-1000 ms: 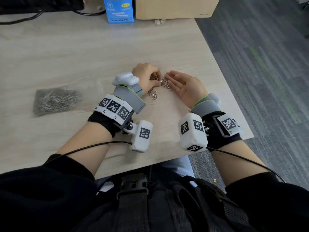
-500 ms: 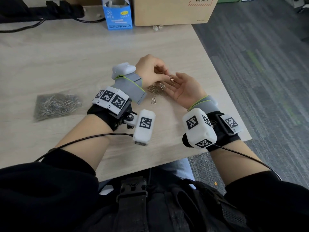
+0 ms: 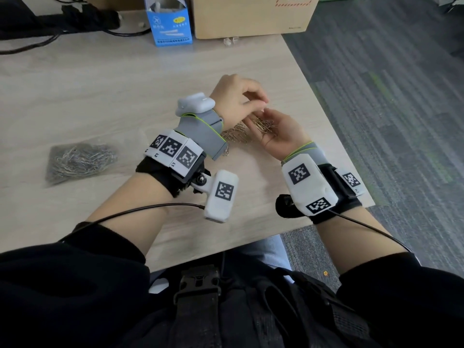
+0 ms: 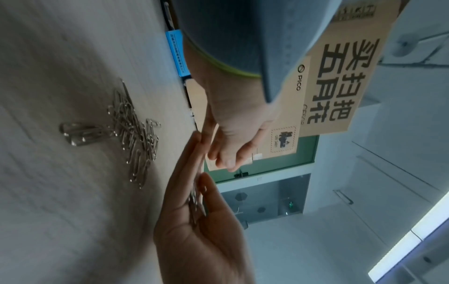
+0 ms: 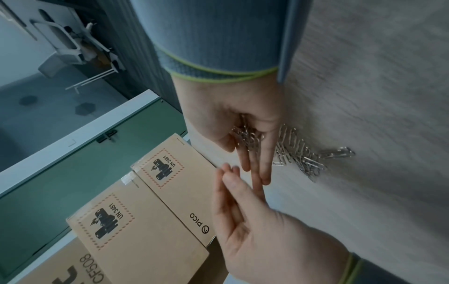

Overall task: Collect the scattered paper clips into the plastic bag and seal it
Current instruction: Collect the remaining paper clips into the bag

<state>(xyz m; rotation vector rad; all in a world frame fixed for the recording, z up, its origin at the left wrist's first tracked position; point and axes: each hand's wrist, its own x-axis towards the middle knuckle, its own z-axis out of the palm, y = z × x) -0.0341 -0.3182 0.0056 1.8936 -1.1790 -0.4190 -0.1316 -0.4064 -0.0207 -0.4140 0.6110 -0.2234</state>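
Note:
A heap of silver paper clips (image 3: 234,135) lies on the wooden table between my wrists, seen too in the wrist views (image 4: 136,138) (image 5: 298,151). My right hand (image 3: 281,136) hovers just above the table, palm up and fingers straight, carrying a small bunch of clips (image 3: 263,124) (image 5: 248,136) in its palm. My left hand (image 3: 251,104) hangs over it with loosely bent fingers whose tips (image 5: 228,171) touch the right fingertips; nothing shows between them. The clear plastic bag (image 3: 80,159), holding several clips, lies flat far to the left, away from both hands.
A blue carton (image 3: 170,23) and a cardboard box (image 3: 251,16) stand at the table's back edge, with black cables (image 3: 30,43) at the back left. The table's right edge (image 3: 334,136) runs close beside my right hand, grey carpet beyond.
Both hands have risen off the table. The right hand turned palm up and now carries clips; the left hand lifted from the heap to above the right palm.

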